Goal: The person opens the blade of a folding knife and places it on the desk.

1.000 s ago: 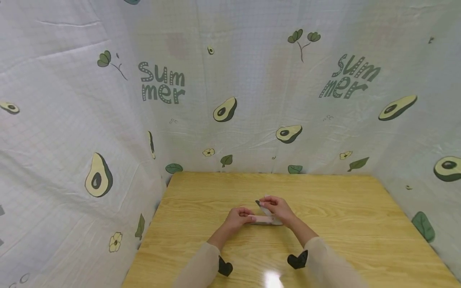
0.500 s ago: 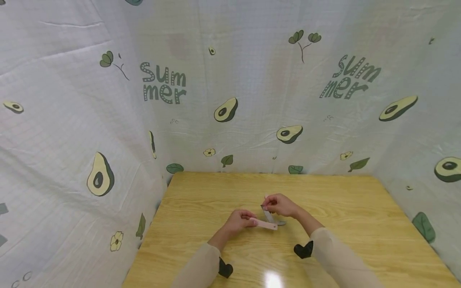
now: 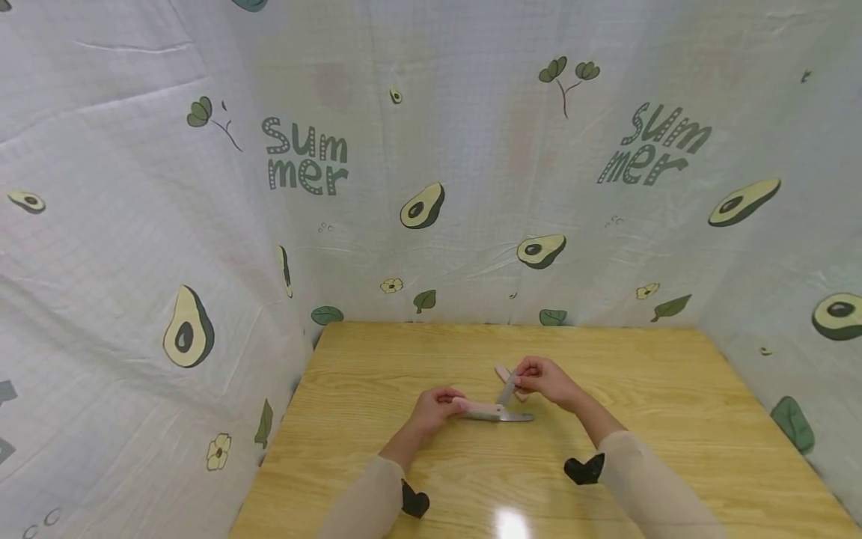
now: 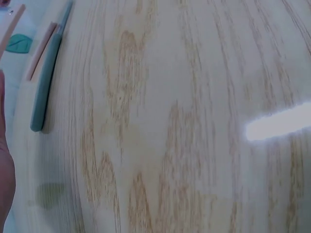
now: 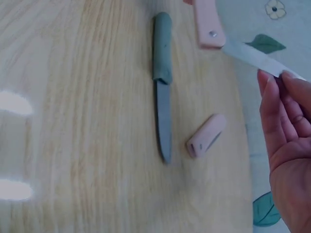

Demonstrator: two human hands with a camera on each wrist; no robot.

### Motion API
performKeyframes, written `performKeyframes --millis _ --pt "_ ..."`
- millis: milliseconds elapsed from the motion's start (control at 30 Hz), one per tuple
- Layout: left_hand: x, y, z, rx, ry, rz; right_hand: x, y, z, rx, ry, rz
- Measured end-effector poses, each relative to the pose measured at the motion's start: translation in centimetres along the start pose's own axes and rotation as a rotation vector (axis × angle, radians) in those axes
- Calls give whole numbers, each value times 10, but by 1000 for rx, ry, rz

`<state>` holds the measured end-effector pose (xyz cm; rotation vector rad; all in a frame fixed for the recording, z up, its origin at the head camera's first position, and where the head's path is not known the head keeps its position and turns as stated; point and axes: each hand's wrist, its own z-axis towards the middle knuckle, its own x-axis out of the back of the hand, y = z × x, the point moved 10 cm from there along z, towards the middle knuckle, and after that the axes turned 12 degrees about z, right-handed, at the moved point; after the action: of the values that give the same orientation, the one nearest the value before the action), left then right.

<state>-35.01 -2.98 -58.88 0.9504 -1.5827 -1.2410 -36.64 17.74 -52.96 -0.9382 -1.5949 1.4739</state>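
My left hand [image 3: 433,408] grips the pink handle [image 3: 481,409] of a folding knife, held above the table. Its pale blade [image 5: 257,58] stands out at an angle from the riveted end of the handle. Thumb and fingertips of my right hand [image 5: 291,126] pinch that blade close to its tip. On the table underneath lies a green-handled knife [image 5: 163,51], its grey blade bare. Beside it is a short pink piece [image 5: 206,136] with a slot along one side. The left wrist view catches only an edge of my left hand [image 4: 5,170].
The wooden table [image 3: 377,359] is bounded at the back and sides by a hanging cloth [image 3: 471,150] printed with avocados and leaves. Light glares off the table's near part. Dark patches [image 3: 584,469] show at both sleeve cuffs.
My right hand has moved to the right, swinging the blade from pointing up-left to up-right, wider from the handle. My left hand has shifted slightly left, still holding the handle.
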Motion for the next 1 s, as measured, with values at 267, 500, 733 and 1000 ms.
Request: performKeyframes --millis 267,500,733,1000 --pt "11 -2 2 7 42 -207 9 20 -15 30 93 299" --pt "17 -2 3 -1 97 -282 3 36 -23 65 237 571" --pt "19 -6 6 5 125 -336 -5 40 -28 110 280 694" --pt "17 -9 5 6 71 -301 -2 45 -30 93 303 703"
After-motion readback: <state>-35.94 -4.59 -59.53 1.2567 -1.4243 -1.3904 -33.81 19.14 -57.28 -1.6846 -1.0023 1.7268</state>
